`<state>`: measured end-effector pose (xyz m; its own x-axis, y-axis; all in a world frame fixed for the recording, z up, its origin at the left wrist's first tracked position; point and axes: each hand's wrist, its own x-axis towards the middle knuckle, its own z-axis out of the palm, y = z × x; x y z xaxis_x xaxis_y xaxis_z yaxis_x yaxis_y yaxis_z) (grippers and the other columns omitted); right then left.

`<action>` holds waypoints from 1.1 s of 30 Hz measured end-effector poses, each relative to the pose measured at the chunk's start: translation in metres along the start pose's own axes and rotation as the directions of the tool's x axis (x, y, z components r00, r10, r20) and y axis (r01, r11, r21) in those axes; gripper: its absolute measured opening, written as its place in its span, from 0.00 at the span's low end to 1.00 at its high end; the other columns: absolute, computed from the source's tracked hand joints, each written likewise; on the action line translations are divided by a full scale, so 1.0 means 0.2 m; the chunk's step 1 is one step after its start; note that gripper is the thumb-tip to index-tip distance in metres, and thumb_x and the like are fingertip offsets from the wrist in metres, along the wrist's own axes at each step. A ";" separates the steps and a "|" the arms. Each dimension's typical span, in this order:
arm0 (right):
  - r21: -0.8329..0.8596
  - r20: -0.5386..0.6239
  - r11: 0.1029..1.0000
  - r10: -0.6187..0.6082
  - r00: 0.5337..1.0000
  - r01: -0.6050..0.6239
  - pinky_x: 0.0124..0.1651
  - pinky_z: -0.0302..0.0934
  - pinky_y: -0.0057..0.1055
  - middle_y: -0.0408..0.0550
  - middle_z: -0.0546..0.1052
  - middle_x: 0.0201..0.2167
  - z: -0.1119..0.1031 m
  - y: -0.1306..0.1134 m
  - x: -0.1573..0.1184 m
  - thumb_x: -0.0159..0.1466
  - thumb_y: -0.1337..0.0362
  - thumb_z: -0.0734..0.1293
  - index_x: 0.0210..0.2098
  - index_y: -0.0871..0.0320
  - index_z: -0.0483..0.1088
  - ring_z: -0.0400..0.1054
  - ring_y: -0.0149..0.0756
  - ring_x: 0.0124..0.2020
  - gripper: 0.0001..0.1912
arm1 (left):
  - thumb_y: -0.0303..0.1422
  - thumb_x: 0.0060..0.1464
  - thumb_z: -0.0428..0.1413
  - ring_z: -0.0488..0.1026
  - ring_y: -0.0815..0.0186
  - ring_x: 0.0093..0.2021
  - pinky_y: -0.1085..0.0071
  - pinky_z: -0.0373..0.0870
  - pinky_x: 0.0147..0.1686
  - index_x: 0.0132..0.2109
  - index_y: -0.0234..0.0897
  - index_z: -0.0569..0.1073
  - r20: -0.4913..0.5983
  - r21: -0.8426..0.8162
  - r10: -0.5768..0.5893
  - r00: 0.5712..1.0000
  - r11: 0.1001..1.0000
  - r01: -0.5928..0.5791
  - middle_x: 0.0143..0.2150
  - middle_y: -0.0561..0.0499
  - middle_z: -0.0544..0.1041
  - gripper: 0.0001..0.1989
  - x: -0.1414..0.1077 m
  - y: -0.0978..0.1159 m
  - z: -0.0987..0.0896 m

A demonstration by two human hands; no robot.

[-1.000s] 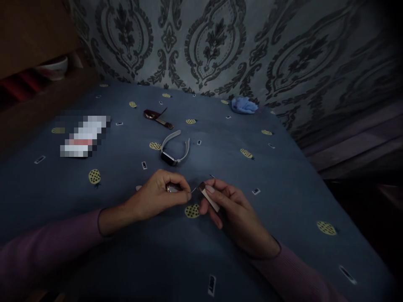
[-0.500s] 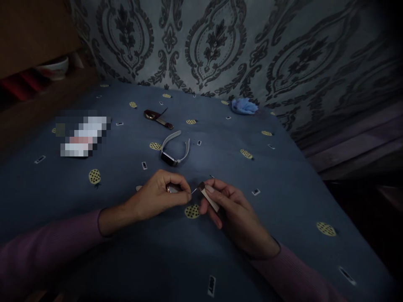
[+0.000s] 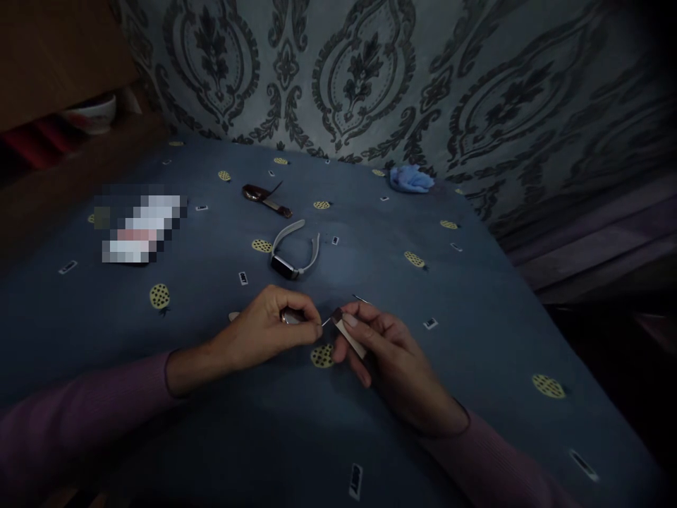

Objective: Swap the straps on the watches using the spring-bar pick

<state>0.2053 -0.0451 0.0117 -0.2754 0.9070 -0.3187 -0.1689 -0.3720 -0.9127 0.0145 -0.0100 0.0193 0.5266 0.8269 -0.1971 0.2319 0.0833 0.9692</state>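
Note:
My left hand (image 3: 264, 321) is closed around a round watch case (image 3: 292, 317), most of it hidden behind the fingers. A thin, bright pin (image 3: 326, 322) runs from its fingertips toward the end of a watch strap. That strap (image 3: 351, 334), dark at the end and pale on its face, is pinched between thumb and fingers of my right hand (image 3: 399, 356). Above the right fingers pokes the tip of a thin metal rod (image 3: 361, 299); what it belongs to is hidden. A pale strap end (image 3: 233, 317) shows behind the left hand.
Beyond my hands lie a smartwatch (image 3: 285, 267) with a light band and a brown-strapped watch (image 3: 259, 194). A blurred-out flat object (image 3: 142, 229) is at left. A crumpled blue cloth (image 3: 411, 178) rests near the wall. The blue tablecloth (image 3: 476, 296) has pineapple prints.
The right hand has shifted slightly left with the strap, and more of the thin metal rod shows above its fingers. The left hand stays nearly still.

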 end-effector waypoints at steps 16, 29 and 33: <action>-0.129 -0.080 0.985 -0.122 0.989 0.111 0.20 0.53 0.23 0.42 0.77 0.23 0.02 0.03 0.00 0.60 0.57 0.73 0.39 0.58 0.81 0.58 0.21 0.16 0.12 | 0.33 0.51 0.58 0.62 0.74 0.23 0.77 0.59 0.25 0.27 0.35 0.75 -0.025 -0.122 0.005 1.000 0.993 -0.008 0.22 0.57 0.71 0.07 0.01 -0.01 0.03; -0.009 -0.046 1.000 -0.003 0.999 0.003 0.16 0.44 0.22 0.41 0.77 0.20 -0.01 -0.01 0.01 0.58 0.55 0.75 0.35 0.60 0.75 0.51 0.19 0.11 0.14 | 0.29 0.52 0.60 0.63 0.72 0.29 0.75 0.61 0.29 0.45 0.41 0.62 0.123 -0.087 0.013 0.992 0.996 -0.002 0.32 0.60 0.66 0.17 -0.04 0.00 -0.05; -0.011 -0.031 1.000 0.007 0.999 -0.007 0.15 0.43 0.21 0.40 0.77 0.20 -0.02 -0.01 0.01 0.59 0.56 0.74 0.35 0.59 0.73 0.51 0.19 0.11 0.13 | 0.29 0.51 0.62 0.64 0.72 0.31 0.74 0.62 0.30 0.43 0.40 0.62 0.134 -0.117 0.022 0.991 0.993 -0.007 0.34 0.59 0.67 0.17 -0.03 -0.01 -0.05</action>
<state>0.2089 -0.0427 0.0120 -0.2469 0.9100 -0.3331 -0.1561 -0.3766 -0.9131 0.0028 -0.0100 0.0192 0.6368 0.7464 -0.1935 0.1314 0.1422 0.9811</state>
